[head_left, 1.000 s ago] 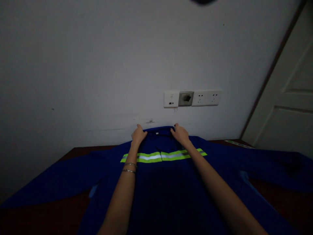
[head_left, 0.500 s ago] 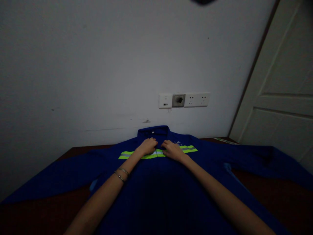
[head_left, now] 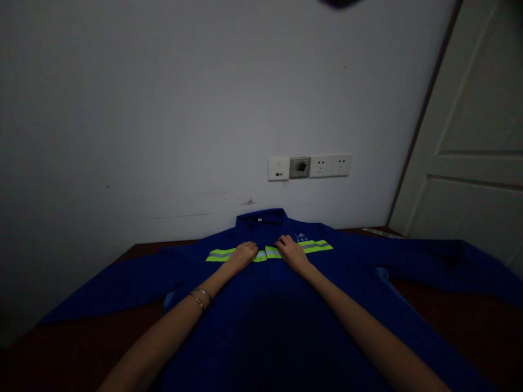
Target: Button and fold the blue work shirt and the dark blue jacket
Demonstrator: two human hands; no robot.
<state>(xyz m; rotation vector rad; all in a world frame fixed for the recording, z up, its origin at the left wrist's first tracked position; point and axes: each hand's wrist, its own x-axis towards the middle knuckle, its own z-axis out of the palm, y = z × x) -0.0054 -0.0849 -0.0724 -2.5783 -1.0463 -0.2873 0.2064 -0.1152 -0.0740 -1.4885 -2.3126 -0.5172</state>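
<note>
One blue long-sleeved jacket [head_left: 261, 296] lies spread on a dark red desk [head_left: 93, 340], collar [head_left: 263, 214] toward the wall [head_left: 175, 109], yellow-and-silver band [head_left: 317, 247] across its chest, where left hand [head_left: 242, 256] and right hand [head_left: 293, 254] sit slightly apart, partly curled, whether gripping cloth I cannot tell.

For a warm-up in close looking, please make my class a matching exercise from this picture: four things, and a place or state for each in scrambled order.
Things
1. Left hand
2. Right hand
3. Blue jacket
4. Grey plate

Places and states
A. Between white plates on the wall
B. Nearest the pale emblem
C. Spread out, sleeves to both sides
D. On the arm wearing bracelets

Right pairs: 1-D, 2-B, 3-C, 4-A
</note>
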